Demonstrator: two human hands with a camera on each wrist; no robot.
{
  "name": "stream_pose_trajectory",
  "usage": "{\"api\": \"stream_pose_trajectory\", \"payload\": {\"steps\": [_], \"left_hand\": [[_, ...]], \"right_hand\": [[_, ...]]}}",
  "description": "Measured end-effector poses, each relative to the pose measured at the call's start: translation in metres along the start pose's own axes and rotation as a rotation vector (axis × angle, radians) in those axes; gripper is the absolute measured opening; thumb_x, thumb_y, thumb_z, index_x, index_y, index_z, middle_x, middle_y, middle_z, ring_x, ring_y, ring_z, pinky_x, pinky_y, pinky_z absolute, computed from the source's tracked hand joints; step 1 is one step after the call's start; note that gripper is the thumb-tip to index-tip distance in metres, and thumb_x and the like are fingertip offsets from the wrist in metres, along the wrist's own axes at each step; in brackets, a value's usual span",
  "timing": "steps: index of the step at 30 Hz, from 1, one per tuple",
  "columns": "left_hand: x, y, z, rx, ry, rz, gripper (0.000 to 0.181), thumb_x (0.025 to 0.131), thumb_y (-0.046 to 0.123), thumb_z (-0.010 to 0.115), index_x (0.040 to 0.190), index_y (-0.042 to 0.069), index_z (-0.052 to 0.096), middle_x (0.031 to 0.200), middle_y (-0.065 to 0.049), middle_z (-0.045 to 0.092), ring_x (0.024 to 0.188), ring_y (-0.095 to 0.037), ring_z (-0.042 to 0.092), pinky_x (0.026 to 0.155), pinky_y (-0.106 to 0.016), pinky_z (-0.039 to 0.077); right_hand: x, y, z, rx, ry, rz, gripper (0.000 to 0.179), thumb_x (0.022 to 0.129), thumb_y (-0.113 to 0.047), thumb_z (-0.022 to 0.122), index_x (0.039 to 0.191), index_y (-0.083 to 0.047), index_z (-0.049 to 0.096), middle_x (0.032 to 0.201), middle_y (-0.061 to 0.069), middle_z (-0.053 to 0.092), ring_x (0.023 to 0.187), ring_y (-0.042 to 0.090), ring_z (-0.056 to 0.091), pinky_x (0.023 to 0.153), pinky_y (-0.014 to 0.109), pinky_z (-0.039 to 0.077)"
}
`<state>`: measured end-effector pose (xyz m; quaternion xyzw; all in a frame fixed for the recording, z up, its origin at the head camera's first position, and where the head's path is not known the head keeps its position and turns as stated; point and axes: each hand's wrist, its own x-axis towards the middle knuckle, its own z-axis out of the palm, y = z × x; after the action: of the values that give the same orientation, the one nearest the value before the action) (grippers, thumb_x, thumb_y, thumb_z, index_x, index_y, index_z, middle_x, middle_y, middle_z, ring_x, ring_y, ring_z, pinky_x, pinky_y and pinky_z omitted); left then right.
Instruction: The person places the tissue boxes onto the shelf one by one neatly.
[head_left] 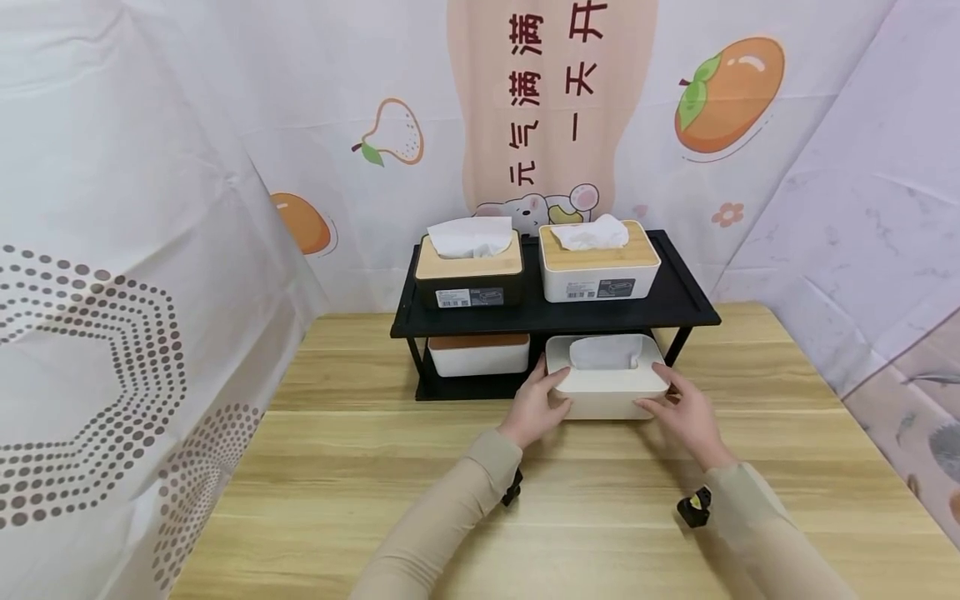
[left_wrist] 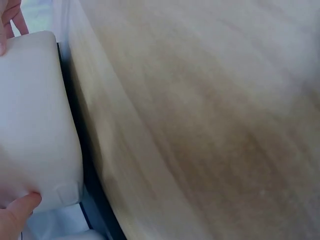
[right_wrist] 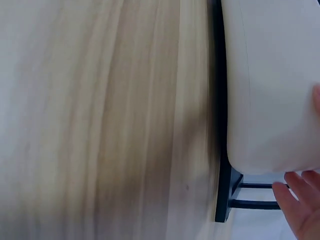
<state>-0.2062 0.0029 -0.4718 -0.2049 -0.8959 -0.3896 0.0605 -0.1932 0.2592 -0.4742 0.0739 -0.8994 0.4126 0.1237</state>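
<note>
A white tissue box (head_left: 607,403) with a tissue (head_left: 603,352) out of its top sits at the right side of the rack's lower shelf, its front jutting past the upper shelf. My left hand (head_left: 534,410) grips its left end, the thumb (left_wrist: 24,204) on the front face in the left wrist view. At the other end my right hand (head_left: 686,417) holds it between thumb and fingers. In the right wrist view, several fingertips (right_wrist: 292,180) of that hand lie along the box's end. The box's back part is under the upper shelf.
The black two-tier rack (head_left: 480,321) stands on a wooden table (head_left: 360,467). Above are a dark tissue box (head_left: 468,287) with a wooden lid and a white one (head_left: 600,283). Another white box (head_left: 480,360) with a brown top sits lower left. Patterned cloth (head_left: 225,167) surrounds the table.
</note>
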Motion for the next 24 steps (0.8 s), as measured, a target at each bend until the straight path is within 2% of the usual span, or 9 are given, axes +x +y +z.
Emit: {"api": "stream_pose_trajectory", "payload": {"steps": [2, 4, 6, 7, 9, 10, 13, 18, 24], "left_hand": [[0.002, 0.001, -0.001, -0.013, -0.010, -0.013, 0.046, 0.091, 0.014, 0.062, 0.136, 0.009, 0.052, 0.151, -0.028, 0.024, 0.096, -0.034, 0.065, 0.083, -0.029, 0.053], [0.004, 0.002, -0.002, -0.007, -0.014, -0.027, 0.044, 0.093, 0.013, 0.059, 0.136, 0.010, 0.052, 0.152, -0.026, 0.024, 0.079, -0.031, 0.066, 0.074, -0.024, 0.051], [0.005, 0.003, -0.003, -0.022, -0.022, -0.046, 0.043, 0.095, 0.012, 0.056, 0.137, 0.010, 0.051, 0.153, -0.024, 0.022, 0.057, -0.033, 0.058, 0.062, -0.024, 0.048], [0.006, 0.003, -0.003, -0.011, -0.018, -0.050, 0.042, 0.095, 0.012, 0.056, 0.137, 0.010, 0.051, 0.153, -0.024, 0.023, 0.064, -0.031, 0.063, 0.063, -0.023, 0.048], [0.007, 0.003, -0.003, 0.005, -0.005, -0.052, 0.042, 0.095, 0.012, 0.057, 0.136, 0.010, 0.052, 0.152, -0.024, 0.025, 0.088, -0.031, 0.067, 0.073, -0.024, 0.051], [0.007, 0.004, -0.003, 0.001, -0.003, -0.054, 0.042, 0.095, 0.012, 0.057, 0.136, 0.009, 0.052, 0.152, -0.025, 0.025, 0.091, -0.032, 0.067, 0.075, -0.026, 0.052], [0.008, 0.005, -0.004, 0.023, 0.021, -0.057, 0.041, 0.094, 0.013, 0.057, 0.135, 0.008, 0.053, 0.151, -0.024, 0.029, 0.124, -0.033, 0.051, 0.092, -0.033, 0.049], [0.009, 0.006, -0.004, 0.039, 0.048, -0.067, 0.041, 0.095, 0.015, 0.056, 0.135, 0.007, 0.052, 0.150, -0.021, 0.031, 0.131, -0.033, 0.044, 0.098, -0.037, 0.046], [0.007, 0.009, -0.007, 0.064, 0.053, -0.045, 0.043, 0.096, 0.018, 0.054, 0.137, 0.007, 0.051, 0.149, -0.022, 0.033, 0.132, -0.033, 0.043, 0.102, -0.039, 0.043]], "right_hand": [[0.002, -0.001, 0.002, -0.017, 0.041, -0.006, 0.062, 0.079, -0.016, 0.077, 0.132, 0.003, 0.051, 0.131, 0.026, 0.053, 0.100, 0.030, 0.058, 0.084, 0.037, 0.051], [0.004, -0.001, 0.004, -0.026, 0.064, -0.004, 0.061, 0.079, -0.016, 0.077, 0.131, 0.004, 0.051, 0.130, 0.027, 0.054, 0.102, 0.035, 0.060, 0.084, 0.040, 0.051], [0.005, -0.002, 0.005, -0.038, 0.077, -0.009, 0.061, 0.079, -0.015, 0.077, 0.130, 0.006, 0.051, 0.129, 0.029, 0.054, 0.104, 0.040, 0.060, 0.084, 0.047, 0.050], [0.006, -0.002, 0.005, -0.051, 0.080, -0.012, 0.060, 0.080, -0.015, 0.077, 0.130, 0.007, 0.051, 0.129, 0.029, 0.054, 0.105, 0.042, 0.059, 0.084, 0.049, 0.050], [0.007, -0.004, 0.006, -0.085, 0.080, -0.021, 0.059, 0.081, -0.015, 0.076, 0.129, 0.007, 0.051, 0.128, 0.029, 0.054, 0.105, 0.043, 0.058, 0.083, 0.052, 0.049], [0.008, -0.005, 0.006, -0.098, 0.078, -0.024, 0.058, 0.081, -0.015, 0.075, 0.129, 0.007, 0.051, 0.128, 0.029, 0.054, 0.105, 0.043, 0.058, 0.082, 0.052, 0.048], [0.009, -0.008, 0.005, -0.125, 0.067, -0.035, 0.057, 0.082, -0.015, 0.074, 0.129, 0.007, 0.050, 0.128, 0.030, 0.053, 0.109, 0.045, 0.055, 0.086, 0.055, 0.046], [0.010, -0.010, 0.006, -0.142, 0.075, -0.053, 0.055, 0.084, -0.014, 0.072, 0.128, 0.008, 0.049, 0.131, 0.030, 0.050, 0.116, 0.048, 0.049, 0.095, 0.058, 0.039], [0.010, -0.011, 0.009, -0.172, 0.129, -0.088, 0.052, 0.082, -0.011, 0.072, 0.124, 0.009, 0.051, 0.126, 0.031, 0.053, 0.114, 0.048, 0.048, 0.095, 0.058, 0.038]]}}
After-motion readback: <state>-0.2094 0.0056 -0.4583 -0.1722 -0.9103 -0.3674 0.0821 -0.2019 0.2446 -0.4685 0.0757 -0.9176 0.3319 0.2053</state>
